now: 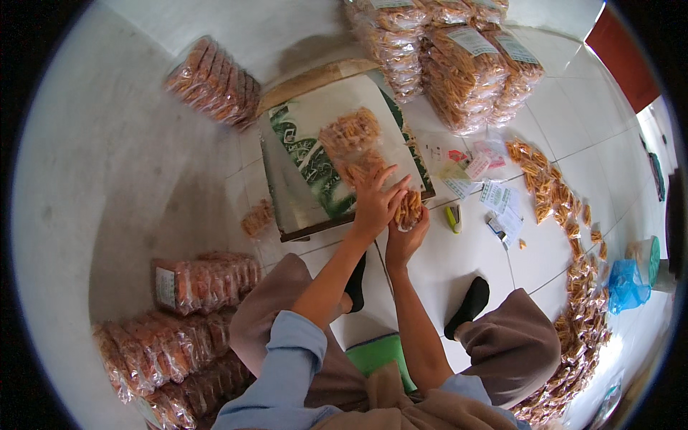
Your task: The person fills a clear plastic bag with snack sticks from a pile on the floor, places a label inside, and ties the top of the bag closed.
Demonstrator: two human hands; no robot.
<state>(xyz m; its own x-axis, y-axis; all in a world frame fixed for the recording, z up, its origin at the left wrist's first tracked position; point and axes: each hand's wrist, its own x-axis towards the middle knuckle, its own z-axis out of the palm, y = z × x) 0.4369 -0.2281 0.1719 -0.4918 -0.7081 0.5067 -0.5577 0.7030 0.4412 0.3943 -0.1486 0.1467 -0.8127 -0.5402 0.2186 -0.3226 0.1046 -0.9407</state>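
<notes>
A small clear packet of orange-brown snack sticks (pixel 408 209) is in my right hand (pixel 407 240), at the near right corner of a low table (pixel 287 193). My right fingers curl around its lower and right side. My left hand (pixel 375 204) lies just left of it with fingers spread. Its lower edge touches or nearly touches that packet, and its fingertips reach over the near end of a row of snack packets (pixel 351 136). This row lies on the table's white and green printed top. My left palm is turned down and out of sight.
Right of the table lie a yellow-green stapler (pixel 453 218), paper labels (pixel 502 204) and plastic bags (pixel 491 152). Loose packets (pixel 584 287) curve along the right. Bundled packs stand behind (pixel 466 79), at back left (pixel 213 82) and near left (pixel 172 344). A blue bag (pixel 627 287) sits far right.
</notes>
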